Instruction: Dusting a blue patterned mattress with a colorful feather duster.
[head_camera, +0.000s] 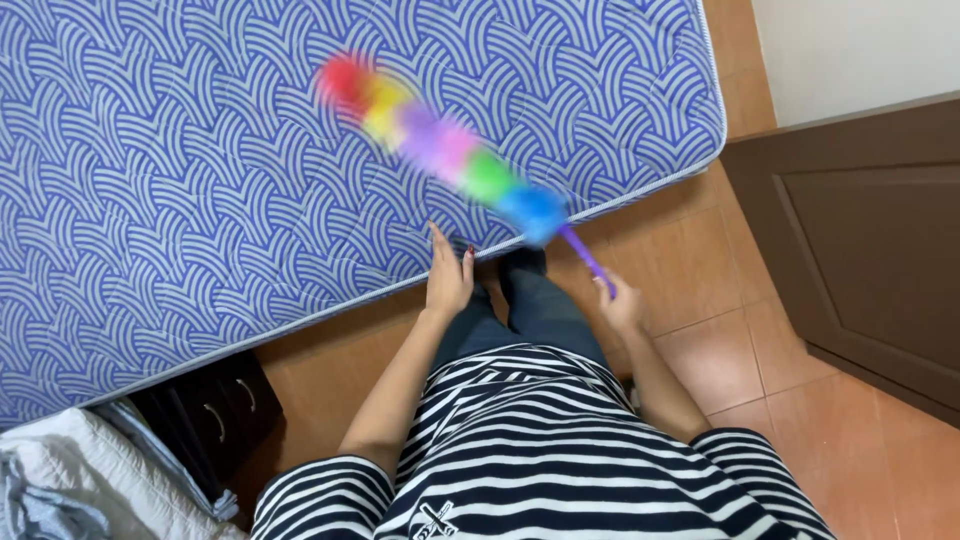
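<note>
Bedroom floor of orange-brown tiles (720, 350), seen from above; bare mattress (200, 170) with a blue-and-white wave pattern fills the upper left, its piped edge running diagonally down to the left. Dark brown door (870, 260) at right, pale wall above it.

Right hand (622, 302): fingers closed around the purple handle (583, 255) of a rainbow feather duster (440, 150). Fluffy head lies over the mattress top, red tip furthest in, blue end near the mattress edge. Head is motion-blurred, so it is in a sweep; contact with the fabric cannot be told for certain.

Left hand (448, 280): fingers extended and together, holding nothing, palm resting against the mattress edge just beside the duster's blue end.

Person stands close to the bed in a striped top and dark trousers.

Risks, as judgement: grip sits at the very end of a thin handle, so a fast sweep could twist it loose or flick the head off the mattress. The left hand is near the swing path and could be brushed. Dust may drift onto the bedding below.

Containers: dark drawer unit (215, 415) with curved metal pulls under the mattress edge at lower left, drawers shut, contents hidden. Folded grey-white bedding (70, 480) lies beside it.
</note>
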